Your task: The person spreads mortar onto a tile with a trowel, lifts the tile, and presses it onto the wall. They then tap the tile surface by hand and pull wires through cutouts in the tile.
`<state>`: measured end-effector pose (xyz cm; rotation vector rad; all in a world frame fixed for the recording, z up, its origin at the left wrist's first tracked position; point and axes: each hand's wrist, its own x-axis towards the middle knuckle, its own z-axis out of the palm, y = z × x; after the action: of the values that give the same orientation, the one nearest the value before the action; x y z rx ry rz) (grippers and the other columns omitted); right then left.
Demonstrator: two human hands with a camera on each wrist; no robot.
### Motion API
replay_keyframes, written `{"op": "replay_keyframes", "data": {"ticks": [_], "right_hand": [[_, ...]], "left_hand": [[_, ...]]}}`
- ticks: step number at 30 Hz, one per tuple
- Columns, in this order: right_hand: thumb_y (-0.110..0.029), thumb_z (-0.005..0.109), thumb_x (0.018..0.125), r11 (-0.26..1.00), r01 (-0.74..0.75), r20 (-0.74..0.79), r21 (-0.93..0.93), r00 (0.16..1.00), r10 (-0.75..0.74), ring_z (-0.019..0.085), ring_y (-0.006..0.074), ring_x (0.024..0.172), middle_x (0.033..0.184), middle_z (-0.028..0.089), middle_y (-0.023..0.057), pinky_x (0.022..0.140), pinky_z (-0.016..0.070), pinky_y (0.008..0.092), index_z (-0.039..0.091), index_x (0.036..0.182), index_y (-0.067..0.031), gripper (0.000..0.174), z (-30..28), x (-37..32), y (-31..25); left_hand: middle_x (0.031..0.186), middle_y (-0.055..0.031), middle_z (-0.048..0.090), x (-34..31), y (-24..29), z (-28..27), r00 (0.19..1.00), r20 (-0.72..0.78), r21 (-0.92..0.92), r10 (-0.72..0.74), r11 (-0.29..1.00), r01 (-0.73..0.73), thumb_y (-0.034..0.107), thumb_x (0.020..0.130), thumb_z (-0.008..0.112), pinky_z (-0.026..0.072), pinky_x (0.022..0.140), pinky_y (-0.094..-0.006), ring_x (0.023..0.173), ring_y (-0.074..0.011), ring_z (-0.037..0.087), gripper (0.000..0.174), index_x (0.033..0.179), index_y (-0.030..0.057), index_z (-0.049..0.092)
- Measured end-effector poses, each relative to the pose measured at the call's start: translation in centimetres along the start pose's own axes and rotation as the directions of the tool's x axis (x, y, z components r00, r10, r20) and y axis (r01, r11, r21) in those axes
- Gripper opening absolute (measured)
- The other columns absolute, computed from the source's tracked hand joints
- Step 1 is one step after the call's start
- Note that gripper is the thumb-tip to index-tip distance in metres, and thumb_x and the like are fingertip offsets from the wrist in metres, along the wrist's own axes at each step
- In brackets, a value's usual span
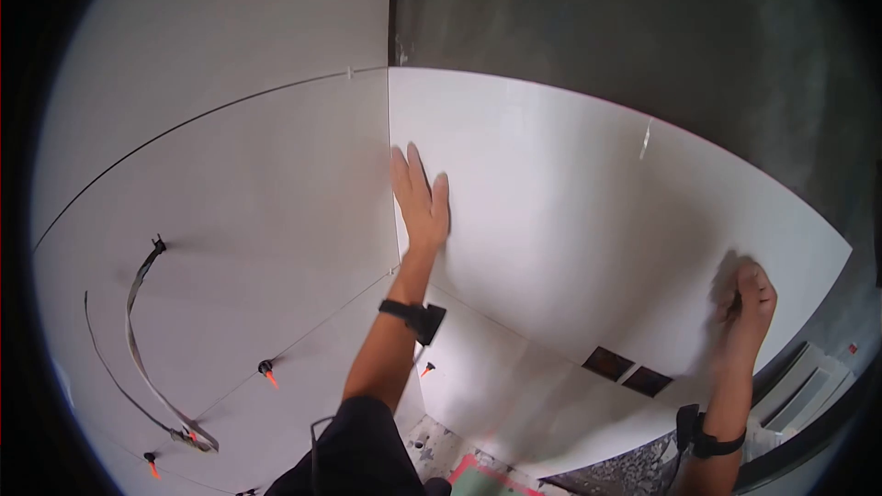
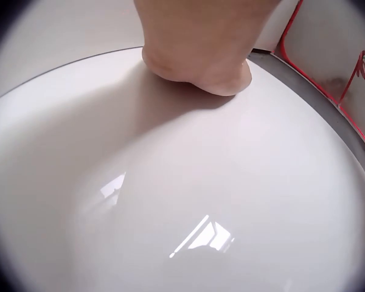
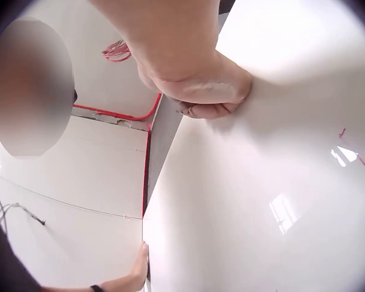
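Observation:
A large glossy white panel (image 1: 551, 202) stands against the dark grey wall, its left edge at the room's corner. My left hand (image 1: 424, 207) lies on the panel beside that corner, fingers straight and spread upward. Farther right, my right hand (image 1: 755, 298) is against the panel with its fingers curled in and nothing seen in them. In the left wrist view, the heel of the left hand (image 2: 198, 67) is at the glossy surface; its fingers are hidden. The right wrist view shows the right hand (image 3: 210, 97) folded against the panel (image 3: 231, 194).
Cables (image 1: 133, 312) hang from the left white wall, where black and orange clips (image 1: 266, 369) sit along a joint. Two dark rectangular openings (image 1: 608, 364) are in the lower white surface. Pale stacked pieces (image 1: 799, 395) stand at lower right. Red tubing (image 3: 118, 114) runs along the wall top.

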<state>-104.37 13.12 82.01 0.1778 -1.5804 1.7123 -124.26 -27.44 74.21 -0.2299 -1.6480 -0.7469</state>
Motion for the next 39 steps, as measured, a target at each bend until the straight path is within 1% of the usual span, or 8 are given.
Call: {"op": "replay_keyframes", "data": {"ticks": [5,9,15,18,30,34,38,39], "right_hand": [[-0.030,0.061,0.096,0.994,0.037,-0.050,-0.100,0.998,-0.043,0.039,0.0019,0.055,0.063,0.045,-0.0086,0.048,0.0263,0.0197,0.055,0.078,-0.0159,0.023,0.9,-0.3,0.7],[-0.031,0.058,0.098,0.990,0.087,-0.031,-0.108,0.995,-0.091,0.031,0.0044,0.053,0.061,0.038,-0.0056,0.047,0.0228,0.0230,0.049,0.073,-0.0141,0.031,1.2,-0.3,1.2],[-0.033,0.056,0.099,0.967,0.129,0.004,-0.221,0.991,-0.131,0.030,0.0054,0.052,0.059,0.036,-0.0033,0.047,0.0222,0.0237,0.048,0.072,-0.0111,0.035,0.7,-0.6,1.4],[-0.032,0.056,0.099,0.965,0.138,0.065,-0.223,0.990,-0.127,0.030,0.0053,0.053,0.060,0.037,-0.0034,0.048,0.0222,0.0236,0.048,0.073,-0.0111,0.035,-0.5,-0.8,2.2],[-0.021,0.052,0.100,0.980,0.187,0.013,-0.063,0.982,-0.187,0.034,0.0063,0.052,0.062,0.042,0.0005,0.047,0.0239,0.0229,0.048,0.075,-0.0054,0.030,-1.1,-4.7,7.3],[-0.017,0.053,0.093,0.988,0.123,-0.010,-0.088,0.992,-0.125,0.037,0.0104,0.052,0.061,0.043,0.0032,0.047,0.0269,0.0258,0.048,0.068,-0.0009,0.030,-0.6,-6.6,8.6],[-0.019,0.055,0.089,0.982,0.151,0.100,-0.109,0.985,-0.141,0.040,0.0127,0.052,0.058,0.045,0.0050,0.048,0.0290,0.0295,0.048,0.064,-0.0006,0.032,-1.2,-7.3,9.2],[-0.018,0.048,0.095,0.956,0.261,0.163,-0.132,0.957,-0.238,0.039,0.0085,0.051,0.062,0.044,0.0019,0.046,0.0283,0.0246,0.048,0.068,-0.0031,0.031,-1.5,-7.2,9.8]], "left_hand": [[0.156,-0.0338,0.009,-11.7,0.5,0.9,0.981,0.055,0.005,-0.184,0.983,0.184,0.029,0.099,0.043,0.0068,0.117,-0.0521,0.146,-0.0479,0.008,0.068,0.150,-0.0082,0.017],[0.157,-0.0333,0.003,-17.5,0.9,0.7,0.944,0.165,-0.017,-0.287,0.956,0.294,0.034,0.098,0.042,0.0055,0.118,-0.0529,0.146,-0.0474,0.004,0.074,0.150,-0.0102,0.012],[0.157,-0.0333,0.002,-23.1,0.7,1.2,0.881,0.179,-0.023,-0.438,0.894,0.448,0.040,0.099,0.041,0.0074,0.118,-0.0513,0.147,-0.0469,0.004,0.079,0.151,-0.0086,0.006],[0.157,-0.0333,0.003,-23.6,0.3,0.9,0.892,0.217,0.002,-0.397,0.914,0.406,0.037,0.099,0.044,0.0082,0.118,-0.0510,0.147,-0.0466,0.004,0.080,0.151,-0.0081,0.004],[0.157,-0.0335,0.001,-25.0,4.9,0.3,0.861,0.376,0.113,-0.342,0.939,0.324,0.031,0.093,0.056,0.0092,0.119,-0.0497,0.147,-0.0466,0.004,0.089,0.151,-0.0083,0.002],[0.157,-0.0341,-0.003,-26.6,8.2,0.7,0.843,0.439,0.125,-0.310,0.950,0.285,0.031,0.091,0.058,0.0073,0.119,-0.0507,0.147,-0.0473,0.000,0.092,0.151,-0.0079,0.001],[0.155,-0.0367,-0.003,-27.6,11.8,1.1,0.833,0.487,0.088,-0.263,0.964,0.253,0.041,0.095,0.052,0.0080,0.118,-0.0533,0.146,-0.0508,-0.001,0.092,0.150,-0.0103,-0.001],[0.155,-0.0367,-0.003,-27.8,12.5,1.1,0.838,0.484,0.094,-0.253,0.967,0.237,0.041,0.095,0.052,0.0080,0.118,-0.0533,0.146,-0.0508,-0.001,0.092,0.150,-0.0103,-0.001]]}}
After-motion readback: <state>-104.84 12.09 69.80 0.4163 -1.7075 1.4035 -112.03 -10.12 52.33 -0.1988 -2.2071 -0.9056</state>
